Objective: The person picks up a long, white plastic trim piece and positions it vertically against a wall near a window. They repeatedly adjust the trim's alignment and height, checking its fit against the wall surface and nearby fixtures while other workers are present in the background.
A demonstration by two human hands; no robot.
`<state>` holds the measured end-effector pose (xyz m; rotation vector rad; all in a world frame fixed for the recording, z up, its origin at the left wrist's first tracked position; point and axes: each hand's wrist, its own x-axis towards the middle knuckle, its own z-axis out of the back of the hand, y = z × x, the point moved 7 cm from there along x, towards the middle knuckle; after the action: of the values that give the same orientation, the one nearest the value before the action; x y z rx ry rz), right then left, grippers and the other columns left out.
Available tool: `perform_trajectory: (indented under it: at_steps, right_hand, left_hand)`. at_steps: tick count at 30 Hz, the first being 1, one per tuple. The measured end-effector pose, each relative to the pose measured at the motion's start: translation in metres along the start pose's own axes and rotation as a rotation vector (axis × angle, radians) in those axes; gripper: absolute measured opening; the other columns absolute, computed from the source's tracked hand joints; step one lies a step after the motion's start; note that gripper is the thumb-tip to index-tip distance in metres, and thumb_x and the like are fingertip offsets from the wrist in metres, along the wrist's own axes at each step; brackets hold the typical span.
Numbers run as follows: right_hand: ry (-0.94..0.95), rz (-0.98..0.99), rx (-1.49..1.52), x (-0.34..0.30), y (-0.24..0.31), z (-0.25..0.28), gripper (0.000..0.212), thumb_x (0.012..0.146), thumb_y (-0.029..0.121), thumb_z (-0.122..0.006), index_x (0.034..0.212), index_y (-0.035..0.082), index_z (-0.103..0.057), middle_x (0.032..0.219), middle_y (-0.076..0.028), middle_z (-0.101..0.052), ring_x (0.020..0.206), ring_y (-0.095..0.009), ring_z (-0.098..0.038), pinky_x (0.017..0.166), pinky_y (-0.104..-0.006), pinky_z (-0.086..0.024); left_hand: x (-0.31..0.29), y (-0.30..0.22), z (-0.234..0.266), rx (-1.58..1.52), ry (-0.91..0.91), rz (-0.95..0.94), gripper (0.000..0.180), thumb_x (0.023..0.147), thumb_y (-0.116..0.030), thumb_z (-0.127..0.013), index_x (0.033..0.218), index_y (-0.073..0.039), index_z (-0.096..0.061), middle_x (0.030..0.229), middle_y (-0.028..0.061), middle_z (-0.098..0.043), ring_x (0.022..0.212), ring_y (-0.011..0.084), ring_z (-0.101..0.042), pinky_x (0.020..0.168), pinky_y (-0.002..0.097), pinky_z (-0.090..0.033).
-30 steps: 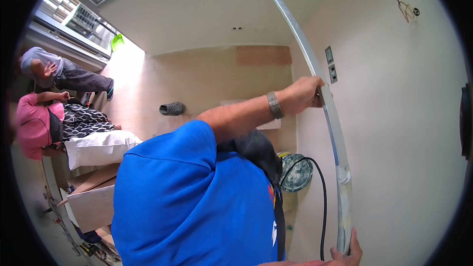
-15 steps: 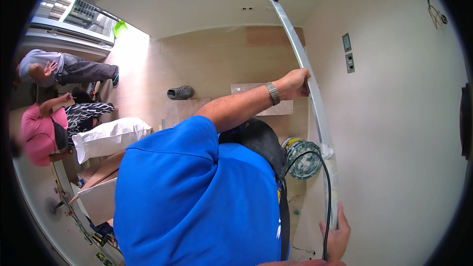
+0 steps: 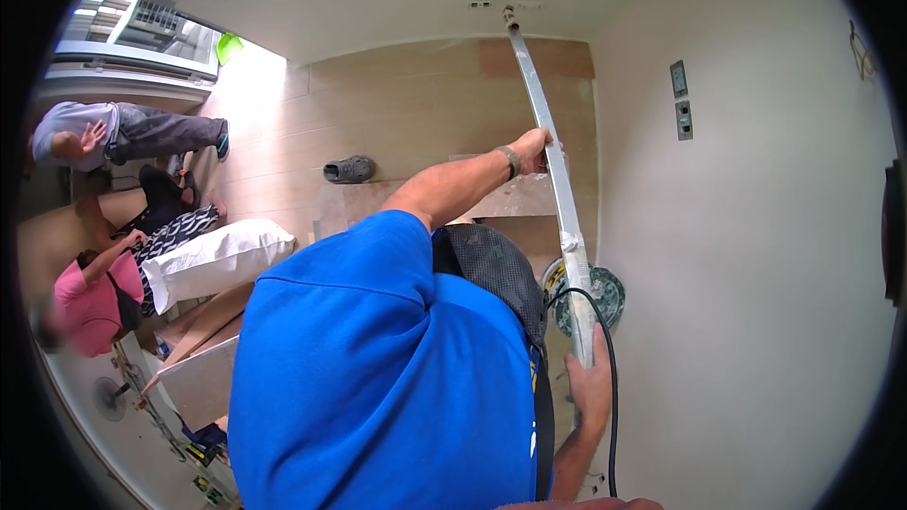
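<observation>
My left hand [image 3: 535, 148], with a metal-banded watch on the wrist, is closed round the middle of a long silver metal bar [image 3: 550, 156]. Toward its near end, my right hand [image 3: 591, 383] grips the same bar, thumb and fingers on its sides. Whitish smears cover the near part of the bar, and a small brownish piece tops its far end. That far end points at the far wall, below the small sockets [image 3: 492, 4]; whether it touches the wall I cannot tell. A black cable [image 3: 610, 397] hangs close beside my right hand.
A smeared round bucket [image 3: 607, 297] stands partly behind the bar. To the right is a plain wall with switch plates [image 3: 679, 80]. A dark shoe [image 3: 349, 169] lies on the floor. Two people, a white sack [image 3: 222, 260] and boards [image 3: 203, 384] are at the left.
The bar has swung left, away from the right wall, with both hands on it. My right hand has moved farther forward. At the left, the person in pink has shifted posture.
</observation>
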<state>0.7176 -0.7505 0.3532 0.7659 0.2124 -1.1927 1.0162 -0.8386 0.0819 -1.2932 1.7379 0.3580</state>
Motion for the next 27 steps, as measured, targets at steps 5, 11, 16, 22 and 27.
perform_trajectory:
  at_steps: [5,11,16,22,27]
  right_hand:
    - [0.003,-0.002,-0.028,-0.025,0.018,0.043,0.066,0.067,0.006,-0.065,0.129,0.002,-0.043,0.092,-0.019,-0.059,0.085,-0.032,-0.06,0.076,-0.0361,-0.047]
    - [0.029,-0.088,0.079,-0.03,0.016,0.043,0.065,0.067,0.005,-0.064,0.128,0.002,-0.045,0.097,-0.02,-0.059,0.087,-0.032,-0.06,0.077,-0.0355,-0.047]
    - [0.09,-0.038,0.066,0.021,0.021,-0.003,0.067,0.068,0.008,-0.063,0.131,0.002,-0.041,0.111,-0.024,-0.057,0.099,-0.033,-0.058,0.086,-0.0356,-0.043]
    - [0.09,-0.021,0.029,0.027,0.013,-0.016,0.066,0.068,0.009,-0.064,0.13,0.003,-0.042,0.104,-0.025,-0.058,0.095,-0.036,-0.058,0.082,-0.0379,-0.044]
    - [0.027,0.055,-0.011,0.01,0.011,0.018,0.066,0.066,0.01,-0.065,0.129,0.006,-0.044,0.089,-0.023,-0.059,0.083,-0.038,-0.059,0.074,-0.041,-0.047]
  left_hand:
    - [-0.05,-0.021,-0.032,0.041,0.097,-0.041,0.026,0.084,-0.019,-0.036,0.1,-0.004,-0.05,0.093,0.0112,-0.058,0.095,0.0234,-0.057,0.089,0.0439,-0.042]
    - [-0.057,-0.025,-0.028,0.072,0.11,-0.01,0.026,0.084,-0.02,-0.036,0.1,-0.004,-0.05,0.096,0.0125,-0.058,0.096,0.0255,-0.056,0.089,0.0449,-0.041]
    - [0.015,-0.019,0.028,0.058,-0.026,0.049,0.027,0.083,-0.019,-0.037,0.1,-0.005,-0.052,0.095,0.011,-0.059,0.095,0.0241,-0.057,0.088,0.0432,-0.041]
    - [0.024,-0.01,0.039,0.053,-0.041,0.053,0.025,0.082,-0.018,-0.038,0.098,-0.005,-0.051,0.095,0.0099,-0.058,0.092,0.023,-0.057,0.086,0.043,-0.042]
    - [-0.015,-0.032,0.004,0.033,0.107,0.009,0.027,0.084,-0.017,-0.036,0.103,-0.003,-0.048,0.101,0.0131,-0.057,0.099,0.0244,-0.055,0.09,0.0449,-0.042]
